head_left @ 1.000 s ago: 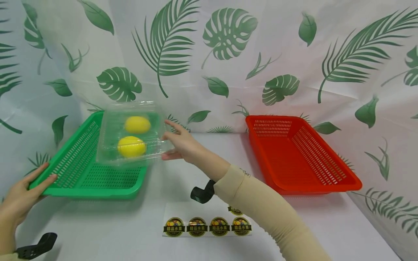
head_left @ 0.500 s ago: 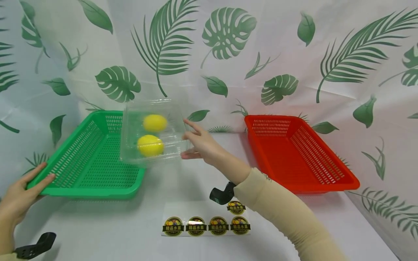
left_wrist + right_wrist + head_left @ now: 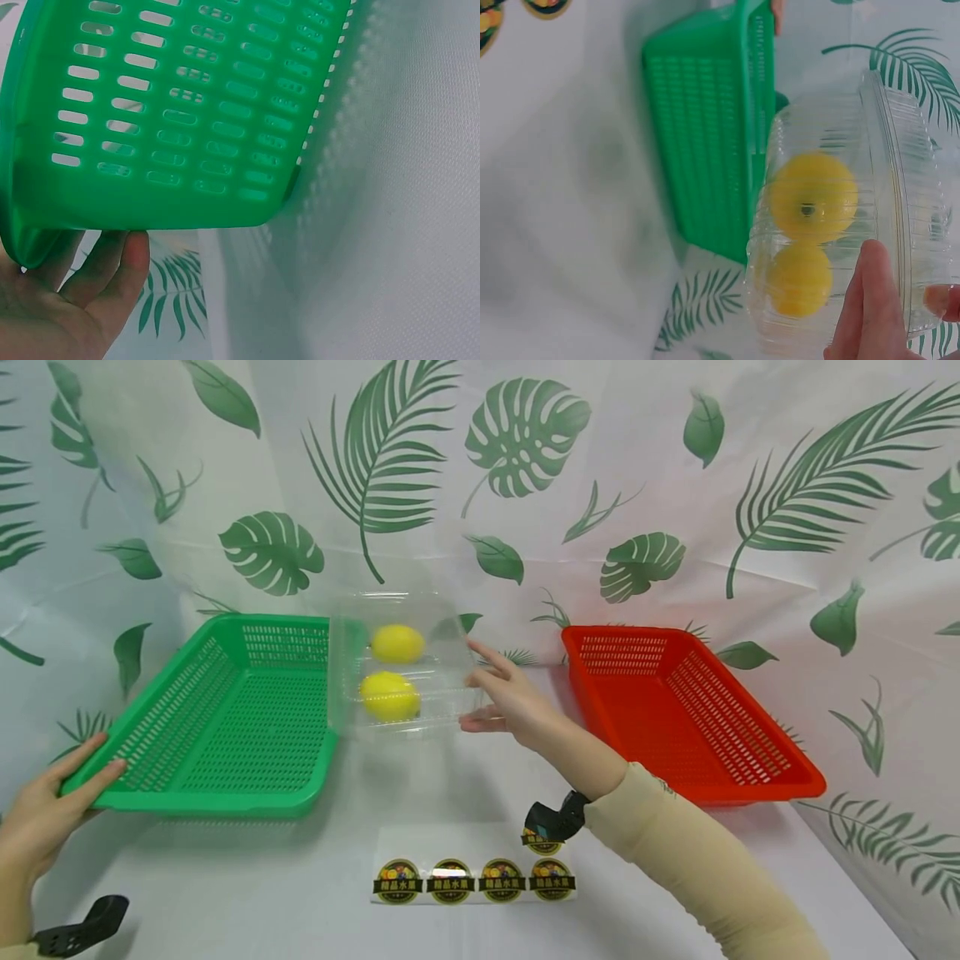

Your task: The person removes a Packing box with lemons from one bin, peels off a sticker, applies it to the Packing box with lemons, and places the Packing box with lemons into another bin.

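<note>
My right hand (image 3: pixel 506 697) grips the right side of a clear plastic clamshell box (image 3: pixel 442 681), held above the table beside the green basket. Inside the box lie two yellow lemons, one far lemon (image 3: pixel 397 644) and one near lemon (image 3: pixel 390 697). In the right wrist view the box (image 3: pixel 889 172) has its lid down, with fingers on one face and the thumb on the other. At the far left my left hand (image 3: pixel 56 806) holds the near left corner of the green basket (image 3: pixel 217 803). The left wrist view shows its fingers curled at the rim and end wall.
An empty red basket (image 3: pixel 720 793) stands at the right. Toward the front of the table (image 3: pixel 285 893) lies a clear sheet with several round black-and-gold stickers (image 3: pixel 452 881). A leaf-print cloth (image 3: pixel 420 485) hangs behind. Each wrist carries a black camera mount (image 3: pixel 555 818).
My right hand has carried the clear box with the lemons to the right, from over the green basket to its right side. My left hand stays on the green basket's corner.
</note>
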Available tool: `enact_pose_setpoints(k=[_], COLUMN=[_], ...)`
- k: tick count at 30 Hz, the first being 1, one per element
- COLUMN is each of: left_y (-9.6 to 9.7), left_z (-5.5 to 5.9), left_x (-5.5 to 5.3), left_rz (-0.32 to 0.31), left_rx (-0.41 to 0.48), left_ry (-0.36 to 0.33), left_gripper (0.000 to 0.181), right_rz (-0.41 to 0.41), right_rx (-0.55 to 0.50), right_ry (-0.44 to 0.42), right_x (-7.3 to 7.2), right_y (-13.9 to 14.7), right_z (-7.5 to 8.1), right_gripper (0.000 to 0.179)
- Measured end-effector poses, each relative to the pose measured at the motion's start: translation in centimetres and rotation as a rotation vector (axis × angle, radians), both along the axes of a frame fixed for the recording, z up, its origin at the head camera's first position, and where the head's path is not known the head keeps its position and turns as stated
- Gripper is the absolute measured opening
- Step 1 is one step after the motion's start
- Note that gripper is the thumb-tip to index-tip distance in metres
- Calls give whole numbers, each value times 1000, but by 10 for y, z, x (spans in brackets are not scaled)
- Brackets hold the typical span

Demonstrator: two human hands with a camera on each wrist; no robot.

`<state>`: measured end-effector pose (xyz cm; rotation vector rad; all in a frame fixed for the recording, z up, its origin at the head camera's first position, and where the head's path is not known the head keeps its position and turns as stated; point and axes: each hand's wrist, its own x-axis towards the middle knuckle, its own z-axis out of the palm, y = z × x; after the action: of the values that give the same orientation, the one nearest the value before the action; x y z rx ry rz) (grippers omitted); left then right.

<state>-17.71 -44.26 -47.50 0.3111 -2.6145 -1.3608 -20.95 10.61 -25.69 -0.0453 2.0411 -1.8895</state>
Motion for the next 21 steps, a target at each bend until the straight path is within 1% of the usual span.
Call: enact_pose_setpoints(k=[3,8,11,13,15,17,19,21], left_y=[-2,-3,-1,3,10,19,26,29], left_z=[-1,-2,1,7,16,26,34,35], left_x=[0,-1,1,4,9,14,17,19], left_rz=[-9,-14,-18,-17,-19,-22,-24,-32], left_rx=[-2,0,18,46,67,79,74,85], left_ry=[6,10,14,17,17,11,6,22], left_gripper=[67,67,65,65,65,66,66,65], right_rz=[10,0,-23,-34,-50,-55,-61,-67], right_rx=[-4,8,20,27,31,35,39,37], right_ry=[3,12,11,10,3,0,-1,-2], right_x=[2,5,7,8,9,9,9,9], right_y=[10,25,31,35,38,41,44,47], right_z=[-1,-4,-7,-10,-13,-17,-21,-24], right_gripper=[56,55,55,56,57,58,59,59])
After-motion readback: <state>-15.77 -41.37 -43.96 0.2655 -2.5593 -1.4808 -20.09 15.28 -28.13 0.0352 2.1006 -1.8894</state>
